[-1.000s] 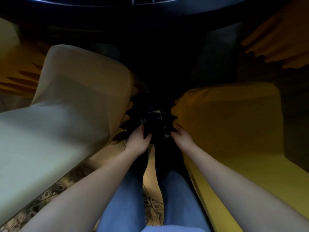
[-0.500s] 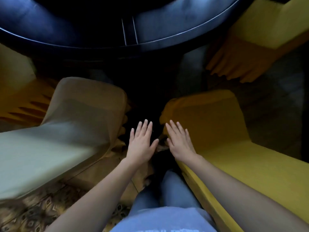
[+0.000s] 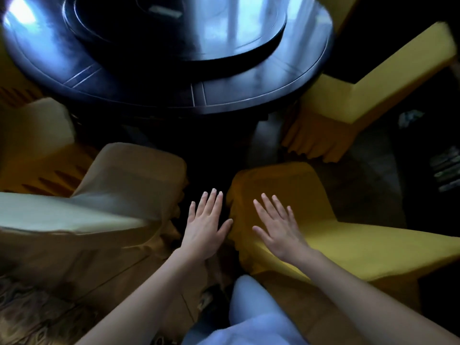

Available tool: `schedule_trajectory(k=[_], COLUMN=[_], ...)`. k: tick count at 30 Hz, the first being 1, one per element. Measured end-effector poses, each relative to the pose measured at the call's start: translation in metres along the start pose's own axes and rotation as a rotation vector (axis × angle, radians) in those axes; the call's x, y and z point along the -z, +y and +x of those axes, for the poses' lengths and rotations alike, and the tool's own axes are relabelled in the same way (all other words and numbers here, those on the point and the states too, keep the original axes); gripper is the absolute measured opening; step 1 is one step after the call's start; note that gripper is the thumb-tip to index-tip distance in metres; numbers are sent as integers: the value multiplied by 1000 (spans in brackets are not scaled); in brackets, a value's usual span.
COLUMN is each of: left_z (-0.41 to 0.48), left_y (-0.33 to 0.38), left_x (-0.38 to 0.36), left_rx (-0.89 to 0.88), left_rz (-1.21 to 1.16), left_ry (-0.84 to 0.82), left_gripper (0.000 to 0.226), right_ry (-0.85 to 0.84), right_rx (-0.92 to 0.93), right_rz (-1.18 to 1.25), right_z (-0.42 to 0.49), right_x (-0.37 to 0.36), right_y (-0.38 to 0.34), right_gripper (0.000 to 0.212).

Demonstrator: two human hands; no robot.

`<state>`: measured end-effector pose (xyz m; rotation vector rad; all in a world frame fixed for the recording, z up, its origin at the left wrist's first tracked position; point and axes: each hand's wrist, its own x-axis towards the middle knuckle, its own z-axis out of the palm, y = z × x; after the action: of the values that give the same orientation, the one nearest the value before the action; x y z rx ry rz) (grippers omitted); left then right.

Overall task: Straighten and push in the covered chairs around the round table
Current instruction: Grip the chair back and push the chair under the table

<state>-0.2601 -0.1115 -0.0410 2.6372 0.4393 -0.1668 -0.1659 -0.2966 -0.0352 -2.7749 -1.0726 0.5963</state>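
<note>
The dark round table point(image 3: 261, 95) is filling the top of the view, with a raised turntable point(image 3: 174, 33) on it catching pale light. On the near side of the table, a cream-covered chair point(image 3: 112, 185) is standing to the left and a yellow-covered chair point(image 3: 343, 242) to the right. Both are turned at an angle, with their seat fronts short of the table's rim and a dark gap between them. A second yellow-covered chair point(image 3: 373, 78) is sitting close against the table's right rim.

The left hand point(image 3: 204, 232) is reaching toward the table over the gap between the two near chairs. Its fingers are lying straight and together and it is gripping nothing. Its thumb is just beside the yellow seat's corner; whether they are touching cannot be told. The right hand point(image 3: 278, 232) is spreading flat, palm down, over the yellow-covered chair's seat, the fingers fanned toward the table and clasping nothing. Whether the palm is pressing on the cover or hovering above it cannot be told.
</note>
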Motion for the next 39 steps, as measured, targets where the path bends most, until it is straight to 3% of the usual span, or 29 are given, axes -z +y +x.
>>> schedule_trajectory(k=[5,16,24,28,35,39], left_z=[-9,-25,-40,-49,-47,-44], left_y=[50,156,232,246,258,256], left_x=[10,-15,-75,-97,-112,-111], left_rx=[-91,-119,-267,-329,-130,-127], left_rz=[22,77,-138,-225,-80,-70], left_ry=[46,57,48,-20,118,99], left_gripper=[68,65,59,62,61,66], right_ry=[63,116,194,253,143,109], right_rx=[13,26,-41,-67,-64,-29], right_rz=[-56,-129,-90,46,239,367], right_z=[-23,-81,-143,-170,-189,-173], right_x=[18,41,43,48,52,54], right_y=[26,128,240,283,353,353], right_gripper=[63,63,55,76,72,70])
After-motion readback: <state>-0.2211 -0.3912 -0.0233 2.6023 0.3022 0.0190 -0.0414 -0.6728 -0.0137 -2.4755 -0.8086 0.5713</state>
